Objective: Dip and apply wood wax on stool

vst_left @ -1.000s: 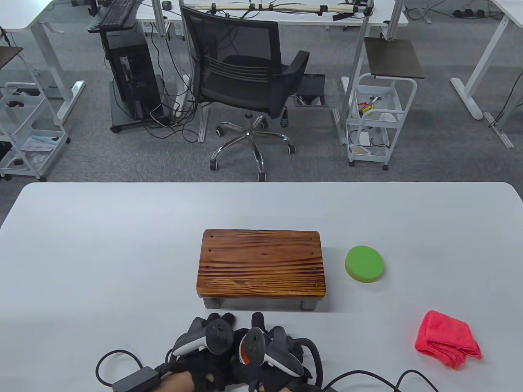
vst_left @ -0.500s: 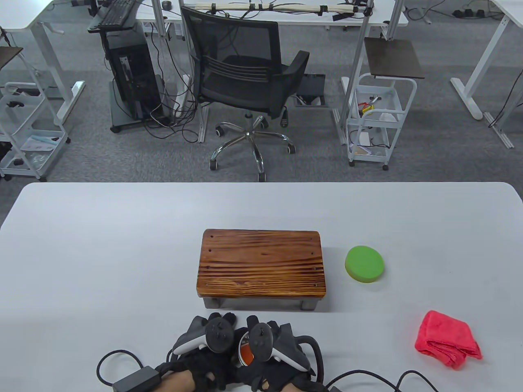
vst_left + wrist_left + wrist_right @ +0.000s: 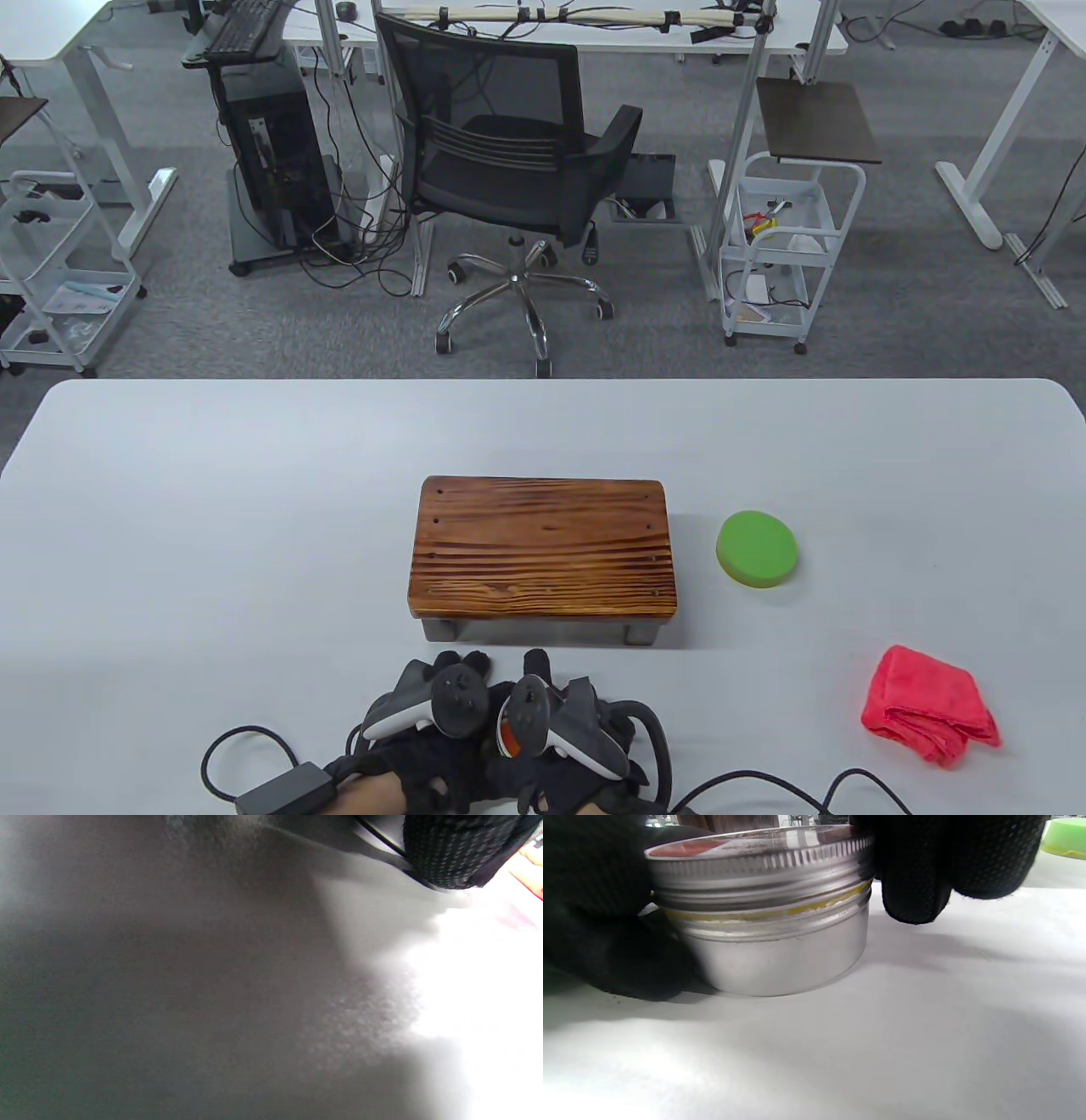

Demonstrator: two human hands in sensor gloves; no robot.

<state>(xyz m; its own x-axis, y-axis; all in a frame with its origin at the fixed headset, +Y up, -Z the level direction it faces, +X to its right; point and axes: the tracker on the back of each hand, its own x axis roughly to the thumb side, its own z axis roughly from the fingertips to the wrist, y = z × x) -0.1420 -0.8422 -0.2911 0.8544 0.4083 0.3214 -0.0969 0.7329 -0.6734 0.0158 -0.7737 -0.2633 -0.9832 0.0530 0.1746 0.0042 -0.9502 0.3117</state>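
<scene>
Both gloved hands clasp the round silver metal wax tin at the table's near edge, before the wooden stool: left hand steadies the base; right hand grips the lid; step in hand: opening; next, unscrew and lift it off.

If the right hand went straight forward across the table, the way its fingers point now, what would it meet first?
Probably the wooden stool: it stands directly beyond the right hand, which grips the silver metal wax tin. Only bare white table lies between.
</scene>
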